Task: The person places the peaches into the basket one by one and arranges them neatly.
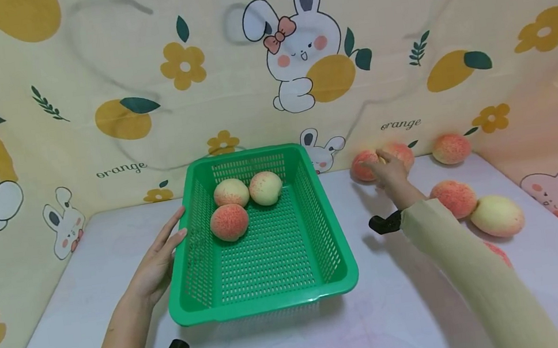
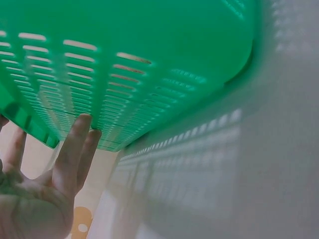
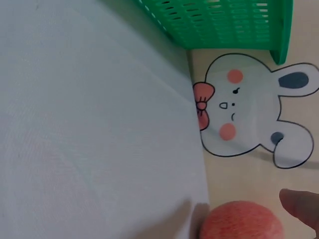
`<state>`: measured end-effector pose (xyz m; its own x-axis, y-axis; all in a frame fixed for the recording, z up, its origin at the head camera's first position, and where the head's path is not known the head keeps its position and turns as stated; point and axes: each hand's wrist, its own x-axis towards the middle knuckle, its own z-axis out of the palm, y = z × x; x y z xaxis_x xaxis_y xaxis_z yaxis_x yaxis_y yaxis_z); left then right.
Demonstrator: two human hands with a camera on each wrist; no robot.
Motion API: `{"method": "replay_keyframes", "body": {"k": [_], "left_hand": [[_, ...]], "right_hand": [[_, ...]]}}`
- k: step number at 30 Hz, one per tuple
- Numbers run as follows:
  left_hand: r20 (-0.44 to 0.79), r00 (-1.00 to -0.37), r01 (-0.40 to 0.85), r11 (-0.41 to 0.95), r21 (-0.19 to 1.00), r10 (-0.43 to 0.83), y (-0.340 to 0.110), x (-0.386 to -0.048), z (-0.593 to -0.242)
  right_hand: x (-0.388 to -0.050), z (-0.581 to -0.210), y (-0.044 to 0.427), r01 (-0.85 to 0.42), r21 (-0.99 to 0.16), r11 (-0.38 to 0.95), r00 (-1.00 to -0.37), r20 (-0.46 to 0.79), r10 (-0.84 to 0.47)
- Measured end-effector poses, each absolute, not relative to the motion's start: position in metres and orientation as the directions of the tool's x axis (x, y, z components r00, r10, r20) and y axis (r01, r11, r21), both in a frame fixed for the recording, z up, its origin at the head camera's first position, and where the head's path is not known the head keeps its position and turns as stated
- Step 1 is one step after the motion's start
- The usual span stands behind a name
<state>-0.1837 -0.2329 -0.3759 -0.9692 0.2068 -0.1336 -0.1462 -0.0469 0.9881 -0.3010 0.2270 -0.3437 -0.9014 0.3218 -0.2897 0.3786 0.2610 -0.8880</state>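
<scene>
The green basket (image 1: 347,261) holds three peaches: two pale ones (image 1: 231,194) (image 1: 265,188) and a redder one (image 1: 230,223). My left hand (image 1: 151,271) touches the basket's left side; in the left wrist view its straight fingers (image 2: 74,154) lie against the slotted wall (image 2: 174,35). My right hand (image 1: 395,178) reaches to the back right, fingers extended over a red peach (image 1: 361,165), with another peach (image 1: 403,153) just behind the hand. In the right wrist view one fingertip (image 3: 299,205) is beside the red peach (image 3: 242,221), apart from it.
A peach (image 1: 451,149) sits at the back right. Nearer on the right lie a red peach (image 1: 453,198) and a pale one (image 1: 497,216) side by side, with another (image 1: 499,254) partly behind the right sleeve (image 1: 473,266). A patterned cloth (image 1: 252,125) hangs behind the table (image 1: 290,347).
</scene>
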Motion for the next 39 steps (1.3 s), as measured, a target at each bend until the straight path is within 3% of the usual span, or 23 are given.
{"method": "replay_keyframes", "body": {"k": [6,13,24,33,39], "left_hand": [[-0.134,-0.968,-0.149,-0.053,0.987,0.212,-0.233,-0.183,-0.376],[-0.139,-0.968,-0.152,-0.047,0.987,0.211,-0.232,-0.183,-0.375],[-0.144,-0.966,-0.159,-0.058,0.986,0.213,-0.231,-0.183,-0.374],[-0.142,-0.966,-0.162,-0.078,0.984,0.215,-0.233,-0.183,-0.373],[-0.139,-0.966,-0.159,-0.078,0.984,0.217,-0.234,-0.183,-0.375]], "right_hand": [[-0.308,-0.356,0.222,0.333,-0.942,0.048,-0.894,-0.299,0.333],[-0.317,-0.365,0.223,0.317,-0.937,0.144,-0.877,-0.232,0.42],[-0.324,-0.372,0.218,0.281,-0.959,0.032,-0.828,-0.225,0.514],[-0.323,-0.377,0.219,0.224,-0.974,-0.009,-0.869,-0.204,0.45],[-0.319,-0.378,0.215,0.268,-0.963,0.027,-0.89,-0.237,0.389]]}}
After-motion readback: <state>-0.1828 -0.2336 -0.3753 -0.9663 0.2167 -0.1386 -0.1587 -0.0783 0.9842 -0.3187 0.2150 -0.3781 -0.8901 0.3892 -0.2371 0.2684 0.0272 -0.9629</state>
